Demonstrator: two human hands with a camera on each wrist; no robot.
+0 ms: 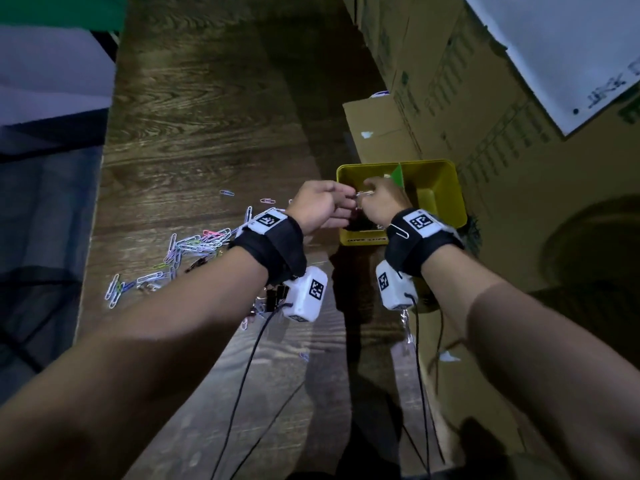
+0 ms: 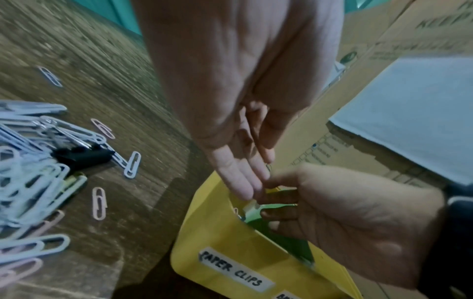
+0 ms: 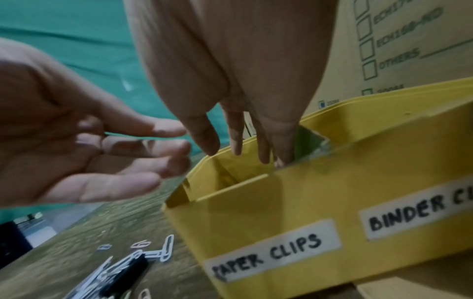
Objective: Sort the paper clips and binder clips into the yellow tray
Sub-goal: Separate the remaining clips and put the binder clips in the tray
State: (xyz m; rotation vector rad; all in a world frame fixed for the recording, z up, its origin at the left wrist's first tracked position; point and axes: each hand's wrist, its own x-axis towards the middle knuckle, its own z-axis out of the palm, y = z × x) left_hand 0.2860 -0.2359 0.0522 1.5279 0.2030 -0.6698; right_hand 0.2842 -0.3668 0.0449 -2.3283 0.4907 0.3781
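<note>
The yellow tray point(image 1: 446, 202) stands at the table's right edge, split by a green divider point(image 1: 398, 174), with its front point(image 3: 281, 198) labelled PAPER CLIPS and BINDER CLIPS. My hands meet over the left compartment. My left hand point(image 1: 346, 199) pinches a thin silver paper clip point(image 1: 365, 193) between thumb and forefinger, other fingers stretched out point(image 3: 163, 147). My right hand point(image 1: 372, 202) hangs beside it, fingers point(image 3: 236, 139) loose and pointing down into the tray, its thumb touching my left fingertips point(image 2: 256, 182). A heap of paper clips point(image 1: 194, 244) lies to the left, with black binder clips point(image 2: 84, 153) among them.
Cardboard boxes point(image 1: 450, 81) stand right behind and beside the tray. The wooden table's left edge point(image 1: 104, 168) drops off to a dark floor. A stray clip point(image 1: 401, 233) clings to my right wrist strap. Black cables point(image 1: 249, 358) trail from both wrist cameras.
</note>
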